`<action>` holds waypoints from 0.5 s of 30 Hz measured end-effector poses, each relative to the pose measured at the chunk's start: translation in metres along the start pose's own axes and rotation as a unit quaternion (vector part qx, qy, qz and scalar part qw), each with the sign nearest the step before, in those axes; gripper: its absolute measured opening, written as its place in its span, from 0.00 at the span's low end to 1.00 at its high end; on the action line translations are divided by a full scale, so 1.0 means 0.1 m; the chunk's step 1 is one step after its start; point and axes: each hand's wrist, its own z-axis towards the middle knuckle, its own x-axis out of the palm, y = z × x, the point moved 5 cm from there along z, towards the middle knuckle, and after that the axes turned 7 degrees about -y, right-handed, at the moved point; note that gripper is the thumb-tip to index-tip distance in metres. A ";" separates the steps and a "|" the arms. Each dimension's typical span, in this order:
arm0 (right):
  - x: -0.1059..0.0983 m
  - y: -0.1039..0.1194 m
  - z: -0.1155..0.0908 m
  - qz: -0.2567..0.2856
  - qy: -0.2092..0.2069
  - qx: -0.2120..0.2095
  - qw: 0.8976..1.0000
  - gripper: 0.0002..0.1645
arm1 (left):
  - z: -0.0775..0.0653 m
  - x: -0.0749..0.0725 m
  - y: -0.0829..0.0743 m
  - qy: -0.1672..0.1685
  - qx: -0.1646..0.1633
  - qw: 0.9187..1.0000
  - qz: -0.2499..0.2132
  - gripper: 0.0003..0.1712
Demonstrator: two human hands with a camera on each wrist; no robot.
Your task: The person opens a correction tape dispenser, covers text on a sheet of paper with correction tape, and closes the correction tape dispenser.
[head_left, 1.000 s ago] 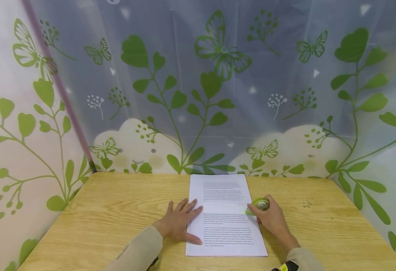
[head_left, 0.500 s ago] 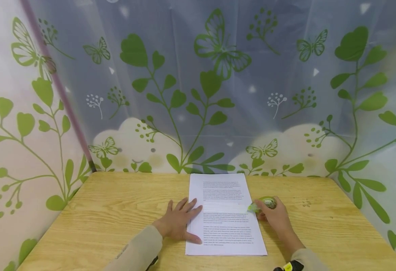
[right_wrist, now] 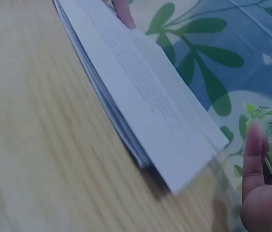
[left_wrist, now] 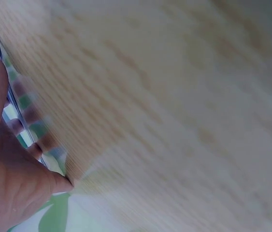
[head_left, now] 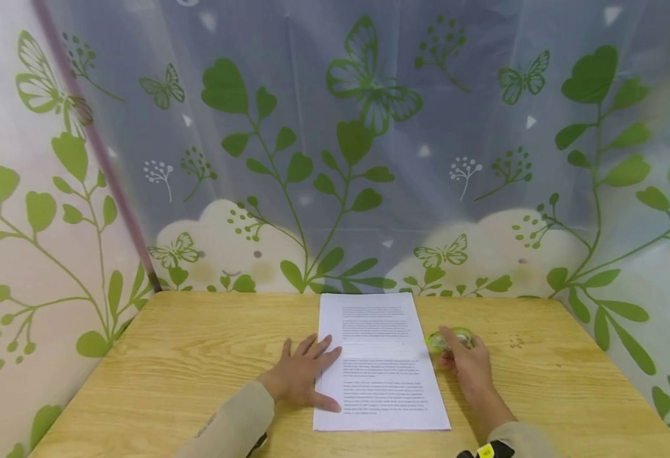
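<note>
A stack of printed paper sheets [head_left: 377,388] lies lengthwise on the wooden table. My left hand [head_left: 300,376] rests on the stack's left edge with its fingers spread. In my right hand [head_left: 472,369] I grip a clear green correction tape dispenser [head_left: 436,341], just past the right edge of the paper. Its transparent case shows gear wheels inside in the right wrist view, beside my thumb. A pale band crosses the top sheet between two blocks of text. The left wrist view shows the left hand at its left edge, by the sheets' edge.
The light wooden table [head_left: 197,337] reaches back to a hanging curtain [head_left: 289,159] printed with green leaves and butterflies. Small brown marks [head_left: 516,341] show on the tabletop to the right of my right hand.
My right hand has moved right with the correction tape dispenser, whose tip has left the top sheet's right margin. The left hand has stayed on the paper.
</note>
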 end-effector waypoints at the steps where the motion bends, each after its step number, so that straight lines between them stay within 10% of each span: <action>1: 0.03 0.01 -0.02 0.002 -0.004 -0.005 1.000 0.38 | 0.00 0.00 0.00 0.000 -0.002 1.000 0.001 0.62; 15: 0.84 -0.01 -0.33 -0.095 0.047 -0.055 0.993 0.33 | -0.02 -0.02 -0.01 -0.001 0.004 1.000 -0.006 0.61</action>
